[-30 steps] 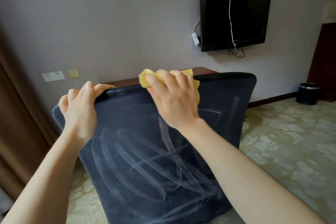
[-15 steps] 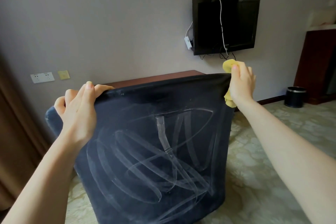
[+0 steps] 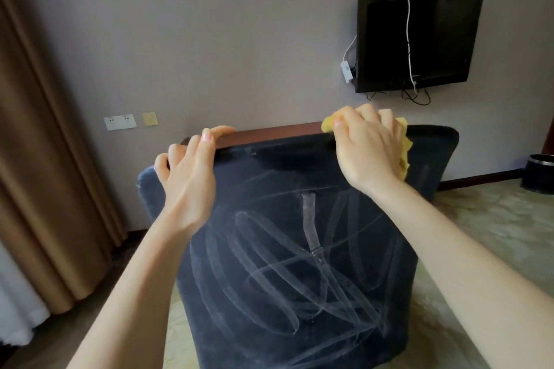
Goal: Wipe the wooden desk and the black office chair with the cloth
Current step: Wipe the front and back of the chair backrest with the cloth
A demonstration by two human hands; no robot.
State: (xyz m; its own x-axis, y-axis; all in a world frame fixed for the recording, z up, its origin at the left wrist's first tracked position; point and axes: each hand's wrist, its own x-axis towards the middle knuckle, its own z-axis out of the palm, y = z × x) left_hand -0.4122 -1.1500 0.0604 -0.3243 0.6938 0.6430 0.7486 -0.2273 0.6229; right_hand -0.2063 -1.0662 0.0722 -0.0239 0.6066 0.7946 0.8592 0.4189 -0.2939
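Grip note: holds yellow cloth (image 3: 405, 149) wadded under curled right hand (image 3: 367, 147) on top edge of black office chair (image 3: 299, 249), hooks left hand (image 3: 189, 177) fingers over same edge; likely soft, light, limp, so best bunched in palm.

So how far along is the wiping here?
Looks done: pale wipe streaks cross most of the back of the black office chair. In hand: the right hand presses the yellow cloth on its top edge, while the left hand has a grip on that edge. Remaining: only a strip of the wooden desk shows behind, and whether it is wiped cannot be told; the seat is out of view.
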